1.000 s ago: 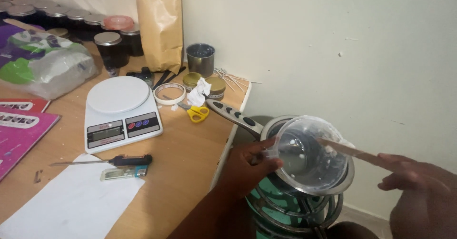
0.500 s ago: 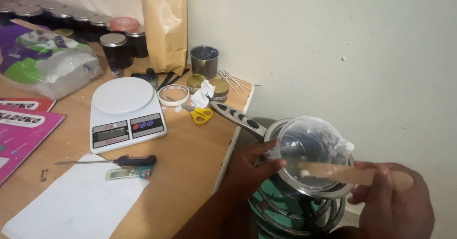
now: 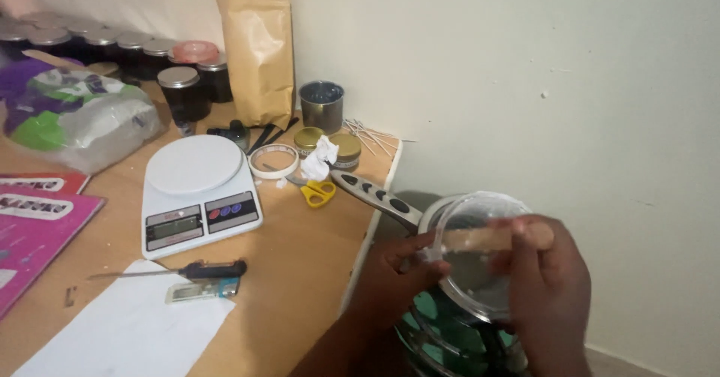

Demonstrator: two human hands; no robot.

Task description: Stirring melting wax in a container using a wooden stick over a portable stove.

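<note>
The right hand (image 3: 551, 287) has come in, its grip now closed on the flat wooden stick (image 3: 491, 237) across the clear plastic cup (image 3: 469, 261). The left hand (image 3: 401, 276) pinches the cup's rim.

Scale (image 3: 196, 189) at the middle of the table (image 3: 300, 272); jars (image 3: 135, 54) and paper bag (image 3: 259, 54) behind it against the wall. Screwdriver (image 3: 180, 272) and sheet of paper (image 3: 127, 332) before the scale. Scissors (image 3: 315, 192) to its right. Beyond the table's right edge, both hands hold a cup (image 3: 476, 257) over a pot (image 3: 442, 324).
</note>
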